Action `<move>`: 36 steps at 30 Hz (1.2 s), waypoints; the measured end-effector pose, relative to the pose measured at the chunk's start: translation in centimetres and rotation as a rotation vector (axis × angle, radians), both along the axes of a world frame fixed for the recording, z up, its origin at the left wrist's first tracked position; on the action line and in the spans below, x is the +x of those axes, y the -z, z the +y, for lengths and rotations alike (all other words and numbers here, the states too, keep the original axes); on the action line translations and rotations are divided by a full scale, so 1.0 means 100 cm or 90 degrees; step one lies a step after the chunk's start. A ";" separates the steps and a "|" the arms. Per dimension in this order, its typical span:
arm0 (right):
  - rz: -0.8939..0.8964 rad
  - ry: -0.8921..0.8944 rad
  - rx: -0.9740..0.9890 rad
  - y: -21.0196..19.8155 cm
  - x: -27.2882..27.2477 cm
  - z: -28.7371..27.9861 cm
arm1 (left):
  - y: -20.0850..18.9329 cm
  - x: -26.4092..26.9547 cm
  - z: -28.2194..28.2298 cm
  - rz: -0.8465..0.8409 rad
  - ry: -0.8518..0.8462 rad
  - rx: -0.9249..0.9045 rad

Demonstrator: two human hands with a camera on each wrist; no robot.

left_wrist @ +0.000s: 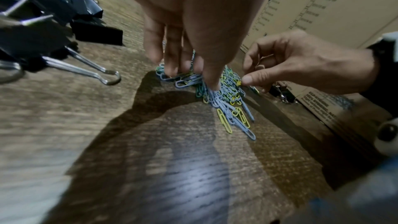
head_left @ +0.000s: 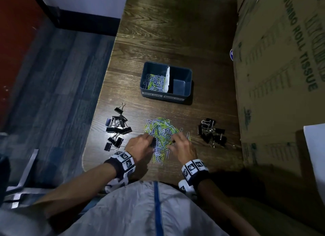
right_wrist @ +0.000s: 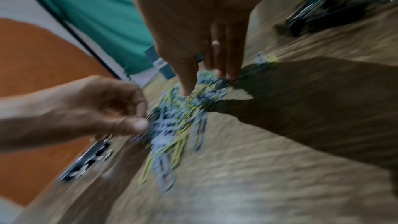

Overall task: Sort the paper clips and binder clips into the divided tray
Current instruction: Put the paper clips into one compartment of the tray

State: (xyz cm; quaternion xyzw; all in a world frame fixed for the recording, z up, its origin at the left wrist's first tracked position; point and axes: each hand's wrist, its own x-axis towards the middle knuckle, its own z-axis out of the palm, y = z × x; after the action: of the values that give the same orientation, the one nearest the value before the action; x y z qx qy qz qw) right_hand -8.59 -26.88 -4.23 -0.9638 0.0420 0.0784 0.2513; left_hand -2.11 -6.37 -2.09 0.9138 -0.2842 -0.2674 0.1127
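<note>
- Head view: a dark wood-grain bench (head_left: 175, 33) carries a blue divided tray (head_left: 188, 74) with labels on its near wall. Its left compartment holds coloured paper clips; the right compartment holds none. A white card stands as the divider (head_left: 168, 79). Nearer the person lies a loose pile of paper clips (head_left: 161, 130), flanked by a left heap of black binder clips (head_left: 117, 128) and a right heap of black binder clips (head_left: 211, 132). The left hand (head_left: 139, 146) and right hand (head_left: 184, 148) reach into the pile's near edge from either side, fingers bent among the clips. A cardboard box (head_left: 281, 77) printed "JUMBO ROLL TISSUE" stands along the bench's right side. Only this view shows the tray's contents.
- Left wrist view: the left hand's fingers (left_wrist: 212, 77) point down with tips pressed into the clips, thumb and fingers drawn together on a bunch. Opposite, the right hand's thumb and curled fingers close at the pile's edge; what they pinch is unclear. Binder-clip wire handles (left_wrist: 94, 72) show large at left.
- Right wrist view (motion-blurred): the right hand's thumb tip (right_wrist: 186, 89) touches the pile, fingers extended downward beside it. The left hand's thumb meets its curled fingers at the clips.
</note>
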 end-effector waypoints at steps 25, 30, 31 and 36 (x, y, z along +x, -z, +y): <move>0.213 0.081 0.028 -0.034 0.058 0.003 | -0.011 0.041 -0.014 0.017 -0.111 -0.127; 0.240 0.088 0.036 -0.051 0.065 -0.008 | -0.033 0.057 -0.008 0.023 -0.130 -0.214; 0.244 0.094 0.044 -0.055 0.067 -0.009 | -0.040 0.062 -0.008 0.019 -0.126 -0.233; 0.229 0.099 0.081 -0.071 0.076 -0.015 | -0.081 0.095 -0.011 -0.021 -0.133 -0.292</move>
State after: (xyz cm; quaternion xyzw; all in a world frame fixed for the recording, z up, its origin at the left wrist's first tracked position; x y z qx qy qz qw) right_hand -0.94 -28.37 2.83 -0.9102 0.1557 0.2322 0.3055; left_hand 7.42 -7.51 6.02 0.8928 -0.2435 -0.1681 0.3396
